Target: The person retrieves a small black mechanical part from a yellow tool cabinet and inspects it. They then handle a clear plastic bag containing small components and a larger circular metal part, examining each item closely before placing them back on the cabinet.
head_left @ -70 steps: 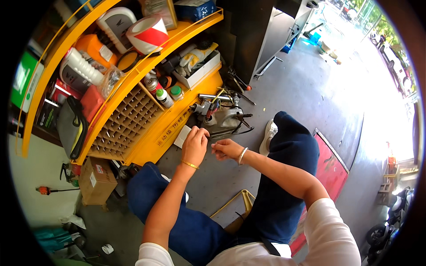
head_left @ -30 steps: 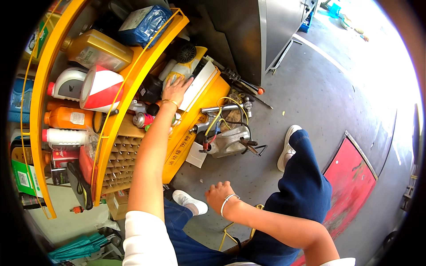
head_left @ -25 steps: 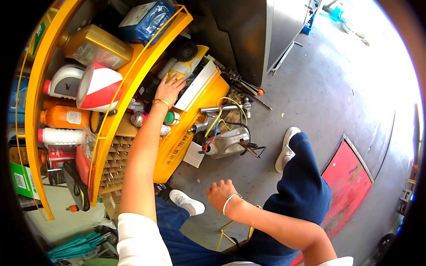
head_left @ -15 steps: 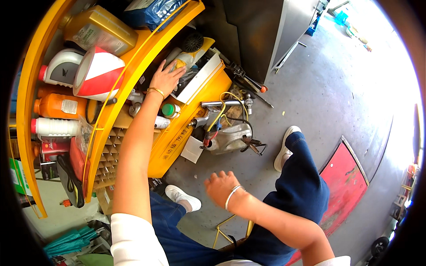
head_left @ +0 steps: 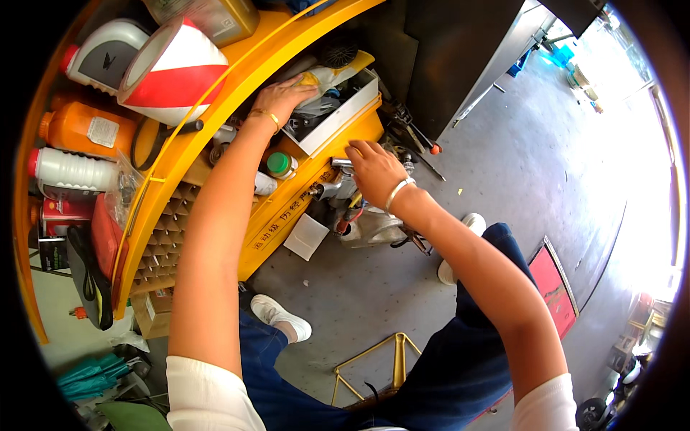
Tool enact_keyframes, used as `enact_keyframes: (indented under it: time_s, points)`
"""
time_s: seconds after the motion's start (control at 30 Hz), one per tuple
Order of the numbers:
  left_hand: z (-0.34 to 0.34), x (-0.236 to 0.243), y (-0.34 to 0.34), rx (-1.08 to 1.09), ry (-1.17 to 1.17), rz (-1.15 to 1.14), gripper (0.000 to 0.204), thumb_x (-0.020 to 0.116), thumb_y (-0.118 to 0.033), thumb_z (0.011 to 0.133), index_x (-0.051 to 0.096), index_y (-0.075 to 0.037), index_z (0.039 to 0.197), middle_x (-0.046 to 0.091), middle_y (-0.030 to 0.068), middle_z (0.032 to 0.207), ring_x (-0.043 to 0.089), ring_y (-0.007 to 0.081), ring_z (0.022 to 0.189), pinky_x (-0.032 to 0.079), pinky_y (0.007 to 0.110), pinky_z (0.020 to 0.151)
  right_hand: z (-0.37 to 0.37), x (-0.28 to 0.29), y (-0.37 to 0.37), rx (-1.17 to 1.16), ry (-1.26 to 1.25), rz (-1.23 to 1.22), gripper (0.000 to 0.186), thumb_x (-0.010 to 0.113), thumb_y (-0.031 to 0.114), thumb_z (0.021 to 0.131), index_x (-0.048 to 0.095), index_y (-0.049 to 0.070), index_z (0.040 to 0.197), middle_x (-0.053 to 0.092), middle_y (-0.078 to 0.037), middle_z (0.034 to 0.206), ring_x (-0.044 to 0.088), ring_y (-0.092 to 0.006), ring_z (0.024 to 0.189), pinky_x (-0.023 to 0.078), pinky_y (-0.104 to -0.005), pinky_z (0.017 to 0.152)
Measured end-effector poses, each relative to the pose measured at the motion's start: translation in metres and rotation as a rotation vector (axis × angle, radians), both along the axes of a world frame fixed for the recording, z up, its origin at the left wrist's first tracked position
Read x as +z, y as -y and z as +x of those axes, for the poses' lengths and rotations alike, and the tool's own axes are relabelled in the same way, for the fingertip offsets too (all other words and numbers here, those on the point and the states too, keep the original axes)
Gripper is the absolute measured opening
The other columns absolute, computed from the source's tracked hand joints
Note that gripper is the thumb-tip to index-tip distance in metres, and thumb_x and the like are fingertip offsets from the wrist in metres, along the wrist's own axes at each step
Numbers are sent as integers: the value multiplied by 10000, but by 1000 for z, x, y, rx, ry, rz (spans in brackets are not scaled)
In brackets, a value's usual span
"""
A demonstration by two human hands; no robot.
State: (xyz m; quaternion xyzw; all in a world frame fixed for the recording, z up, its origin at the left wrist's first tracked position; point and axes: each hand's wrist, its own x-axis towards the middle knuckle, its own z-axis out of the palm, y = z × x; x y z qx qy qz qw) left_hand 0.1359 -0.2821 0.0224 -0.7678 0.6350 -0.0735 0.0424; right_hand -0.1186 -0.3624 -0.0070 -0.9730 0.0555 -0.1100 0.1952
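Note:
My left hand [head_left: 287,97] reaches into a white box [head_left: 339,118] on the yellow shelf. Its extended fingers rest against a grey and yellow bag [head_left: 334,75] that lies over the box's contents; the fingertips are partly hidden. My right hand [head_left: 377,172] hovers at the shelf's front edge, back upward and fingers stretched apart. A silver tool handle [head_left: 342,162] shows just beside its fingers, and I see no grip on it. Below the hand sits a silver, rounded device [head_left: 374,228] with cables, partly covered by my hand and forearm.
Left of my arm, the yellow rack [head_left: 154,208] holds bottles and a red-and-white tape roll [head_left: 172,75]. A green-capped bottle [head_left: 280,165] and a cardboard divider grid [head_left: 162,241] lie nearer. A dark cabinet [head_left: 460,65] stands ahead. A red panel [head_left: 552,291] lies at right.
My right hand has moved forward and up from above the floor to the tools at the shelf edge. My left hand stays at the bag. The whole view has shifted slightly.

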Motion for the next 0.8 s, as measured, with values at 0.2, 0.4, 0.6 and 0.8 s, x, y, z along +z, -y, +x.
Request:
enact_keyframes:
  time_s: [0.2, 0.4, 0.6, 0.8]
  points:
    - [9, 8, 4, 142, -214, -34, 626, 390, 146, 715, 597, -278, 1125, 496, 7, 1274, 485, 245, 1148, 456, 319, 888, 76, -20, 14, 91, -21, -243, 513, 565, 109, 775, 437, 102, 1272, 316, -83, 1396, 279, -256, 1308, 297, -418, 1035]
    - [22, 4, -1, 71, -176, -27, 634, 473, 99, 702, 575, -333, 1154, 489, 26, 1289, 521, 267, 1099, 463, 329, 878, 103, -33, 21, 55, -192, -392, 488, 515, 159, 824, 433, 226, 1300, 299, -23, 1420, 241, -224, 1331, 252, -466, 1049]
    - [27, 1, -2, 54, -205, -12, 641, 497, 109, 689, 576, -315, 1162, 455, 33, 1320, 490, 272, 1134, 429, 329, 928, 116, -30, 43, 11, -164, -432, 508, 506, 139, 823, 417, 230, 1315, 393, 44, 1349, 385, -207, 1189, 353, -417, 937]
    - [28, -2, -2, 64, -191, 38, 701, 497, 122, 693, 529, -348, 1211, 450, 17, 1323, 434, 235, 1199, 393, 340, 967, 132, -21, 61, 34, -292, -383, 600, 536, 109, 790, 379, 288, 1340, 407, 76, 1329, 393, -227, 1164, 397, -415, 885]
